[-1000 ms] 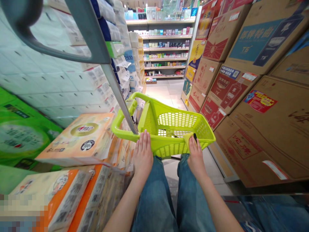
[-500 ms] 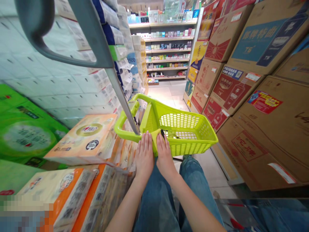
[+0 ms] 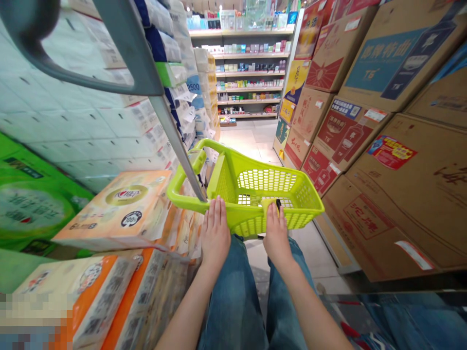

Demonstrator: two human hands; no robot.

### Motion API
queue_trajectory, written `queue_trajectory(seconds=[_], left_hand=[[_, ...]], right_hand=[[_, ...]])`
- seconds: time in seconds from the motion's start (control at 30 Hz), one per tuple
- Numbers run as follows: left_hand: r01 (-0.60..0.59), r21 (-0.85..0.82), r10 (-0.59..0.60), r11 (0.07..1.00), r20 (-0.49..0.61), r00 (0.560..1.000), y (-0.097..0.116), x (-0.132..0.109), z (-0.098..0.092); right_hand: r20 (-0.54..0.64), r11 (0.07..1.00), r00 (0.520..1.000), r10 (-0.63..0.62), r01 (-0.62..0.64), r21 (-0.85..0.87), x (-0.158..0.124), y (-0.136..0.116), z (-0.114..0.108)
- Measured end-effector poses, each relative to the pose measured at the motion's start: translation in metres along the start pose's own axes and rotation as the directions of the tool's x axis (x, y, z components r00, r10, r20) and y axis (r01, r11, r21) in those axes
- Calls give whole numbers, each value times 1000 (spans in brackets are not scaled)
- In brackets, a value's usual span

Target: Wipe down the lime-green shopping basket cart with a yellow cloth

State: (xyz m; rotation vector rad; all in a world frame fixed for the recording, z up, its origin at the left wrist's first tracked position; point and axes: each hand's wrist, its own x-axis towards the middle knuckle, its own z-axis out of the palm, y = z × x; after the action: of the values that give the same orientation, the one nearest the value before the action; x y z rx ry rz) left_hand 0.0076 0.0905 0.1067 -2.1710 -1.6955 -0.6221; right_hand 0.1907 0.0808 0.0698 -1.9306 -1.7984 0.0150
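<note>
A lime-green shopping basket [image 3: 304,177] with latticed sides stands in front of my knees, its inside showing mostly bare lattice. My left hand [image 3: 216,228] lies on the near rim close to the grey pole [image 3: 180,153], fingers stretched out side by side. Farther right along that rim, my right hand [image 3: 276,236] is closed over a yellow cloth [image 3: 267,204] pressed to the edge. A small black piece [image 3: 278,204] shows by its fingertips; I cannot tell what it is. The pole leads up to a dark grey loop handle [image 3: 126,80] at upper left.
Packs of tissue [image 3: 127,194] are stacked close on the left, with white packs [image 3: 95,121] behind them. Cardboard cartons [image 3: 394,194] rise on the right. Tiled floor [image 3: 251,138] runs between them to shelves [image 3: 248,56] of small boxes.
My right hand has slid right along the rim with the yellow cloth, away from my left hand. The left hand stays near the pole. The view has shifted slightly.
</note>
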Motion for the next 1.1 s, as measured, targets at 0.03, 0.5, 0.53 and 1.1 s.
queue_trajectory(seconds=[0.03, 0.5, 0.53, 1.1], left_hand=[[1, 1, -1, 1000, -6, 1000, -1, 0, 1], [5, -21, -5, 1000, -1, 1000, 1, 0, -1], [5, -23, -5, 1000, 0, 1000, 1, 0, -1], [-4, 27, 5, 1000, -35, 999, -3, -1, 4]], right_hand=[[36, 999, 999, -19, 18, 27, 3, -19, 0], [-23, 956, 973, -230, 230, 181, -1, -14, 4], [-31, 967, 978, -207, 209, 145, -2, 2, 3], [80, 922, 962, -262, 226, 313, -2, -88, -4]])
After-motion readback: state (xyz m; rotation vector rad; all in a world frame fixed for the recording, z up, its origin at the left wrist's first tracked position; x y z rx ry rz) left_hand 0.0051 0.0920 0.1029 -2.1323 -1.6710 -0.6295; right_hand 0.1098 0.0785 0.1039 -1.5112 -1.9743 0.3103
